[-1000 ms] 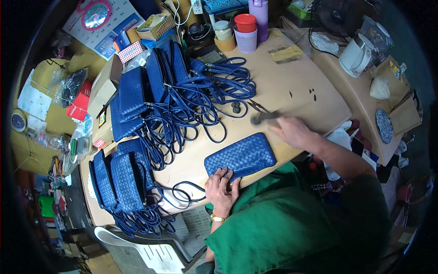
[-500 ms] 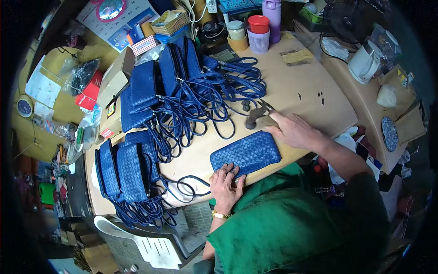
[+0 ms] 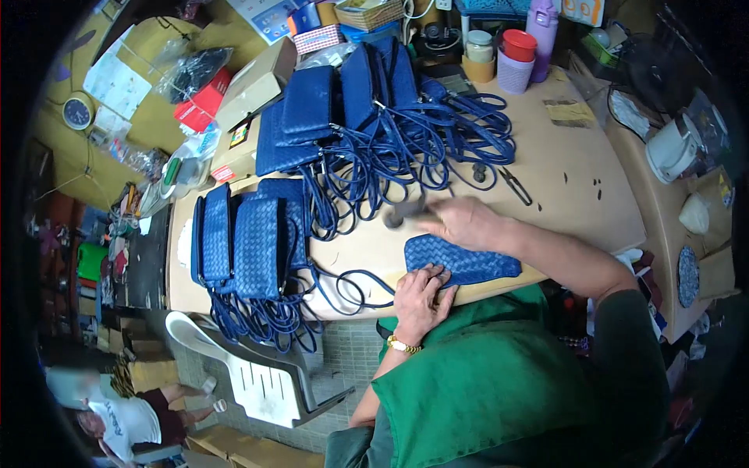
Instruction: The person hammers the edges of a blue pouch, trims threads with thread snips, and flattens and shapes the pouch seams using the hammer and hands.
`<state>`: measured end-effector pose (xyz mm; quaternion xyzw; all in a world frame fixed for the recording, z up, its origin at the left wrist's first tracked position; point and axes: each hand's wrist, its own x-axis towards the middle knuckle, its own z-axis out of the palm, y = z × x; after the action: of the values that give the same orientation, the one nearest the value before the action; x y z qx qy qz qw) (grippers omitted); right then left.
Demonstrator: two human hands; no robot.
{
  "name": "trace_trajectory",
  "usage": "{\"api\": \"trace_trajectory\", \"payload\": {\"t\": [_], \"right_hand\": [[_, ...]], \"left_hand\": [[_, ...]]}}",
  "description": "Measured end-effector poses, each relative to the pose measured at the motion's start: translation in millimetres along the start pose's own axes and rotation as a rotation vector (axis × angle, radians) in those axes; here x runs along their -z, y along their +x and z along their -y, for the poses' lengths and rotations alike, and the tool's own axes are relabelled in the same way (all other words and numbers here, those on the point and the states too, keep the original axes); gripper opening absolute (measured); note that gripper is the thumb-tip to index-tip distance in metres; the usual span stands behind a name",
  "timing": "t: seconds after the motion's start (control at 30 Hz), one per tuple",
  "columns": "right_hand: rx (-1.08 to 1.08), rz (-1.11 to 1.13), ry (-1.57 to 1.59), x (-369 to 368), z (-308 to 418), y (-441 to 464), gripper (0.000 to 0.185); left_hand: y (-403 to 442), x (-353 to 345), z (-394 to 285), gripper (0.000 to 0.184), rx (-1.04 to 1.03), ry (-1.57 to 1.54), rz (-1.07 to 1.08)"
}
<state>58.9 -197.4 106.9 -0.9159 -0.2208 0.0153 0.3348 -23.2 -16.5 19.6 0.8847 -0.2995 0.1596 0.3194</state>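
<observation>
Head view: right hand (image 3: 466, 225) grips one blurred hammer (image 3: 404, 212); left hand (image 3: 424, 302), fingers narrow, on one woven pouch (image 3: 472, 263) at near counter (image 3: 577, 222) edge; mostly open room right of one pincer tool (image 3: 516, 187); two dark lumps (image 3: 479, 172), one white chair (image 3: 265, 386)

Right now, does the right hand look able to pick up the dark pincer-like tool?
Probably not: the dark tool lies nearby, uncovered on the table, but the right hand grips a hammer that it would likely need to set down.
</observation>
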Motion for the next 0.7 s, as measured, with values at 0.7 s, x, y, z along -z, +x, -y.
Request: {"api": "trace_trajectory", "payload": {"t": [0.7], "right_hand": [[-0.503, -0.535, -0.528, 68.7, -112.0, -145.2, 0.032]], "left_hand": [[39.2, 20.2, 18.0, 0.037, 0.302, -0.037, -0.081]]}}
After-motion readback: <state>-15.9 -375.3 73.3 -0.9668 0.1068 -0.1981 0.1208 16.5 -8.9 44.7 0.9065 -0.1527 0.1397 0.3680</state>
